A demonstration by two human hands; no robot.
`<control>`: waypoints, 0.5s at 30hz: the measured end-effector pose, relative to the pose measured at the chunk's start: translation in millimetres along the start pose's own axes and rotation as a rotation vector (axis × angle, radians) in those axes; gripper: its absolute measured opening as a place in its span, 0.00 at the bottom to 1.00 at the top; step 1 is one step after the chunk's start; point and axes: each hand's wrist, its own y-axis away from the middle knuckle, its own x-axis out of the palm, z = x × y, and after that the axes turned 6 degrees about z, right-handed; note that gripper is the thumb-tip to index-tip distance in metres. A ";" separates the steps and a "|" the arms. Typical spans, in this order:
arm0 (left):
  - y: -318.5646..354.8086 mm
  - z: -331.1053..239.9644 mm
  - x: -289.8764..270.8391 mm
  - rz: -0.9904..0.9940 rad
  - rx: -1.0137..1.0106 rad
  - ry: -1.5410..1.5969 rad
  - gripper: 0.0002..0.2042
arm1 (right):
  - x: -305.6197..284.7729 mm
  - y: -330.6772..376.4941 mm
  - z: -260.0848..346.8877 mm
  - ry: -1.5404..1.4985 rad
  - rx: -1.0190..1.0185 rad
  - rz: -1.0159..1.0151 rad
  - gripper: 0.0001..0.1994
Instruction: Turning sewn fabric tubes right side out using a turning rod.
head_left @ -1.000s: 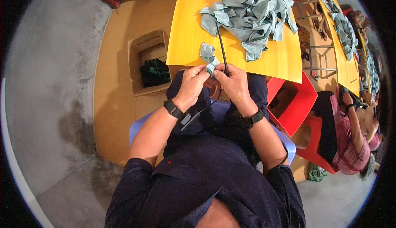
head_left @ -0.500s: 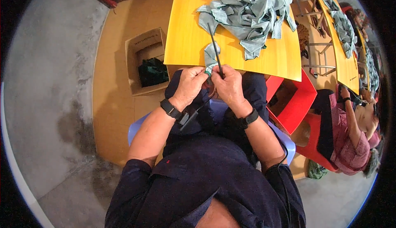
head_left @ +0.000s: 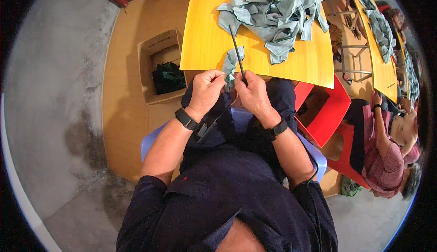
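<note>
At the table's near edge, my left hand (head_left: 207, 92) is closed in a pinch on a small strip of grey-green cloth (head_left: 232, 60), whose upper part lies on the yellow table (head_left: 202, 38). Held in my right hand (head_left: 253, 95) is a thin black rod (head_left: 237, 49) that slants up and to the left, across the strip. The right fingertips come close to the cloth's lower end; whether they touch it cannot be made out. A big heap of grey-green cloth pieces (head_left: 277, 15) lies further up the table.
Left of the table stands a cardboard box (head_left: 148, 83) with dark green cloth (head_left: 168, 78) inside. A red bin (head_left: 325, 124) is by my right knee. At the right, a co-worker (head_left: 387, 161) sits near another yellow table (head_left: 377, 65) bearing cloth.
My left hand has shifted slightly left, away from the right hand, and the cloth strip hangs more visibly between them. The rod stays in my right hand.
</note>
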 end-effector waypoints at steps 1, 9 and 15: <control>0.2 -0.5 0.9 0.017 -0.026 0.055 0.07 | -0.3 0.0 -3.2 0.000 0.001 0.000 0.07; -4.3 5.9 -4.9 0.168 -0.054 0.146 0.06 | -0.6 -1.5 1.8 -0.288 0.197 0.129 0.08; -10.2 4.1 -19.0 0.284 -0.051 0.027 0.06 | -2.6 -0.3 -2.1 -0.089 0.020 0.143 0.06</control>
